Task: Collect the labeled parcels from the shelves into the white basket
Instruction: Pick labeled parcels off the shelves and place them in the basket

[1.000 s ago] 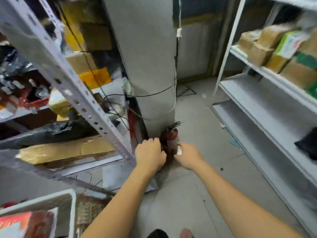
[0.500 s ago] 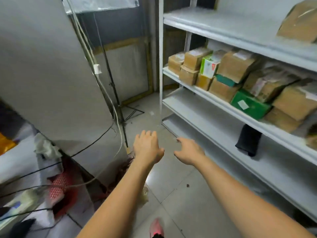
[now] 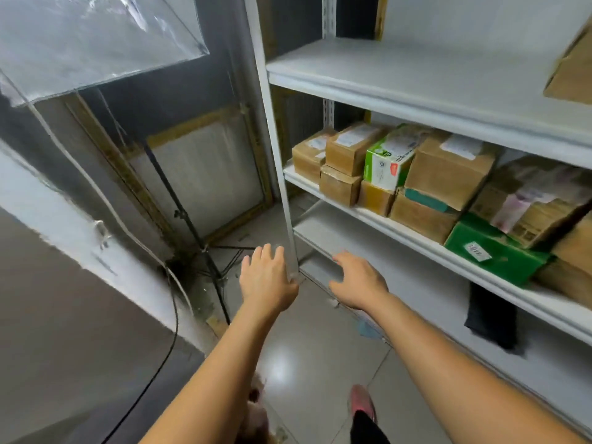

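Cardboard parcels (image 3: 445, 171) well above right hand (image 3: 358, 282)

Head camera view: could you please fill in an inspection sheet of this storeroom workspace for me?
Surface: white metal shelving unit, top shelf mostly bare; glossy grey tiled floor.
Job's things: brown cardboard parcels with white labels stacked on the middle shelf, beside a green-and-white carton and a flat green box; white basket not in view.
Clutter: black cloth item on the lower shelf.
Hands: left hand and right hand open, fingers relaxed, holding nothing.
Cables: black cable and white cable run along the grey pillar.
Surroundings: black tripod stand; clear plastic sheet overhead.
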